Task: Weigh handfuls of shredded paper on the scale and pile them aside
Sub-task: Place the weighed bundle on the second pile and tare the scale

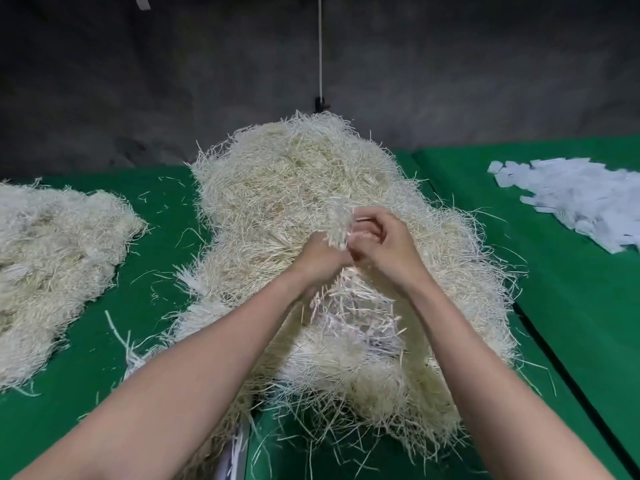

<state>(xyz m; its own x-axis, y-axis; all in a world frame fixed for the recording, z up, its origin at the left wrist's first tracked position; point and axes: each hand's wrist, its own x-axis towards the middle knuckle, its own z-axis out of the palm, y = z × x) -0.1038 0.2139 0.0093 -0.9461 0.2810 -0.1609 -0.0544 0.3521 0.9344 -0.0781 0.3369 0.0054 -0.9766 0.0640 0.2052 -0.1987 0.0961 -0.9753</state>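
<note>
The central heap (304, 188) of shredded paper fills the middle of the desk (166, 216) from the near edge back toward the dark wall (173, 81), and is the tallest thing in the way. The left hand (317, 252) and right hand (381, 244) meet on top of it, gripping a tuft of shreds (337, 220), and both forearms cross its near half. A green lane littered with loose strands runs open between the heap and the left pile (52, 258). On the right, a wider band separates the heap from the white slips (588, 202), crossed by a dark seam (554, 348). A white cord (320, 46) hangs behind the heap
</note>
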